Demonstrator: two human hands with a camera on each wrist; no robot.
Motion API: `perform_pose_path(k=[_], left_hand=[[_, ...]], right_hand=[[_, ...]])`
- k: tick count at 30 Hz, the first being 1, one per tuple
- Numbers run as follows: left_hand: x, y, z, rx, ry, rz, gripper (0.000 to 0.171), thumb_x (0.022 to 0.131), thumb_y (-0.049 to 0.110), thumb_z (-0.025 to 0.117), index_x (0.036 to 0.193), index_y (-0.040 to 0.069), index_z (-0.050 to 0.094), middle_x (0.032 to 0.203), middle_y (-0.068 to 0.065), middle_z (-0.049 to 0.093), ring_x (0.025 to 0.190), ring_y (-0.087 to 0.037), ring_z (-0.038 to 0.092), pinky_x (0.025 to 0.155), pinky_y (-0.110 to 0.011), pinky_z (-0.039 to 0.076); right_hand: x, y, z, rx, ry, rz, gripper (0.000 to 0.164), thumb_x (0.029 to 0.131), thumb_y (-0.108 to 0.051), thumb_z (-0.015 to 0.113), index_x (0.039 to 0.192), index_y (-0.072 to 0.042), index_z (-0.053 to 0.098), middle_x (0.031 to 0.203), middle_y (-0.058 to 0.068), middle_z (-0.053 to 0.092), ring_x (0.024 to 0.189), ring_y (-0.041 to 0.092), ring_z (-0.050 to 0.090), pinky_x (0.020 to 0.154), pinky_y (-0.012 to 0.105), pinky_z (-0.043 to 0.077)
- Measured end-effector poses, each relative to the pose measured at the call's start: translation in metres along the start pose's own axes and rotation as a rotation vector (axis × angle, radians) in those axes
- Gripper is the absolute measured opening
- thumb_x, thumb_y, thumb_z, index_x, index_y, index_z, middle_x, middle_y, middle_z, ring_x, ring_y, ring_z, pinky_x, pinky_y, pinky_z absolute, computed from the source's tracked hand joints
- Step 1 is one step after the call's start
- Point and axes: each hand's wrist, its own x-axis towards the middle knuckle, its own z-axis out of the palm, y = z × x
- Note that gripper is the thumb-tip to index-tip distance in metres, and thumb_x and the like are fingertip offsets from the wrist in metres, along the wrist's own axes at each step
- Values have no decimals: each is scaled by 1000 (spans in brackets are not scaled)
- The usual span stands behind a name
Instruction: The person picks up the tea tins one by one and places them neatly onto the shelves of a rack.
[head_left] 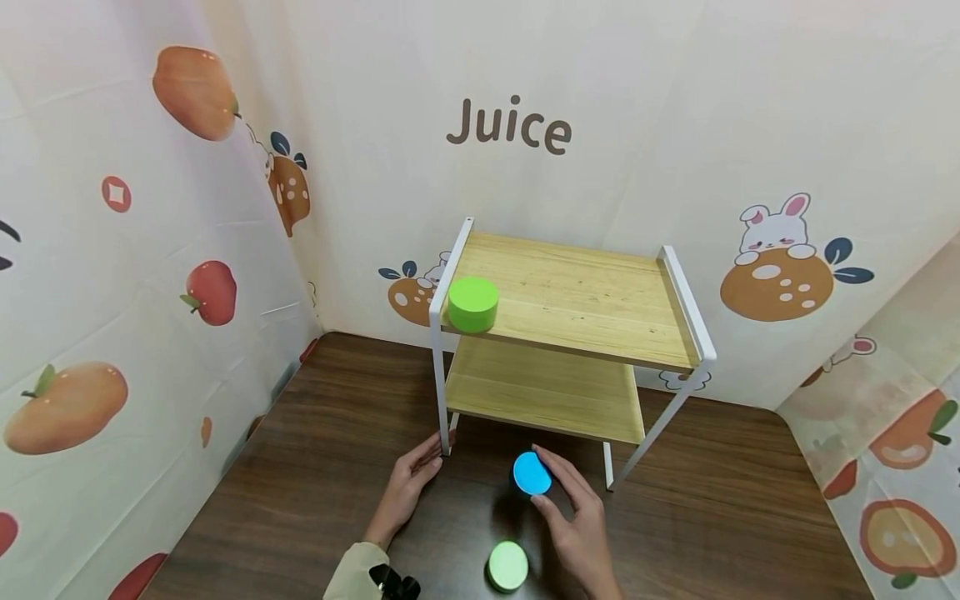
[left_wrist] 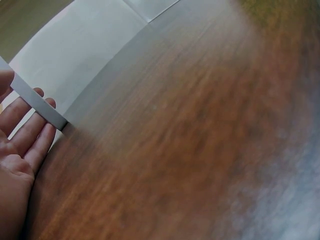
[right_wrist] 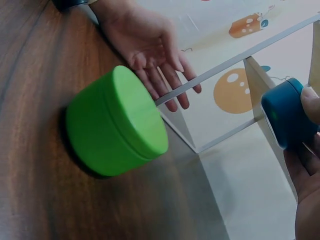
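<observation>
My right hand (head_left: pixel 577 529) pinches a small blue round canister (head_left: pixel 532 474) between thumb and fingers, in front of the shelf and above the table. In the right wrist view the blue canister (right_wrist: pixel 287 114) is tilted on its side. My left hand (head_left: pixel 408 483) is at the front left leg of a two-tier shelf (head_left: pixel 570 292). Its fingers (left_wrist: pixel 30 132) lie fairly straight behind the white leg (left_wrist: pixel 37 102). A light-green lidded canister (head_left: pixel 507 567) stands on the table between the hands. On the top tier's front left corner sits another green canister (head_left: pixel 473 304).
The shelf has white metal side frames and light wooden boards; its lower board (head_left: pixel 547 387) hangs over the dark wooden table (head_left: pixel 315 467). Printed cloth walls (head_left: pixel 360 167) close in the back and both sides. A black strap (head_left: pixel 393 582) is on the left wrist.
</observation>
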Motion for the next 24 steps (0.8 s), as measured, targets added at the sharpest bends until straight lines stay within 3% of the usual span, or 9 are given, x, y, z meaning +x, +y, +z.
perform_pose_path(k=[11, 16, 24], left_hand=[[0, 3, 1, 5, 4, -23, 49, 108, 0, 50, 155, -10, 43, 153, -30, 53, 144, -29, 54, 108, -12, 45], [0, 3, 1, 3, 9, -32, 49, 108, 1, 51, 155, -10, 43, 153, -31, 53, 143, -23, 55, 108, -12, 44], [0, 2, 1, 3, -3, 2, 48, 107, -2, 49, 155, -10, 44, 153, -32, 53, 143, -27, 55, 109, -13, 44]], right_hand=[[11, -11, -3, 11, 0, -30, 61, 90, 5, 78, 147, -7, 61, 144, 12, 67, 137, 3, 57, 113, 11, 40], [14, -16, -4, 15, -5, -43, 61, 90, 5, 78, 147, -7, 61, 144, 12, 67, 137, 4, 58, 112, 12, 40], [24, -22, -7, 24, 2, -99, 62, 89, 9, 77, 148, -5, 60, 145, 14, 66, 137, 7, 59, 112, 14, 42]])
